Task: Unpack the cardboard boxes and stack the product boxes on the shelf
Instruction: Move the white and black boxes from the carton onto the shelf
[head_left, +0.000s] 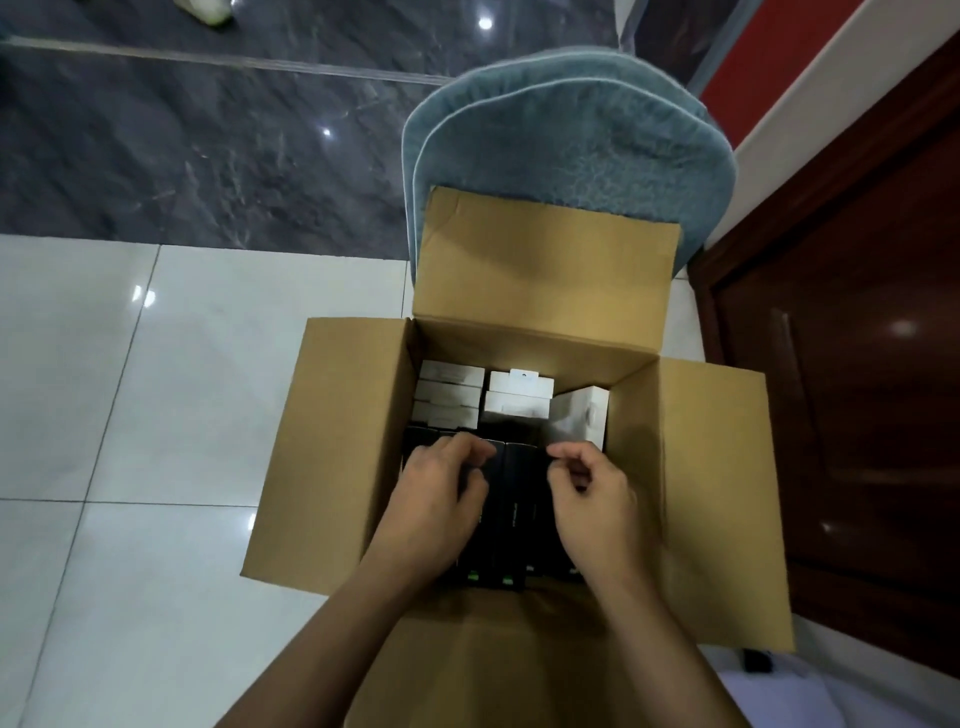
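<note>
cardboard box (332, 447), open | black product boxes (511, 499) inside: stiff, light, tightly packed | left hand (441, 493), right hand (592, 493) curled, fingertips pinching top edges | grip by ends

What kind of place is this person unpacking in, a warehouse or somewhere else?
Probably a home or a small shop's back room, not a warehouse. The open cardboard box sits on glossy white floor tiles, a blue-grey bath-style mat lies behind it, and a dark polished wooden door stands to the right.

Both forearms reach forward, left hand (441, 499) and right hand (592, 493) curled.
</note>
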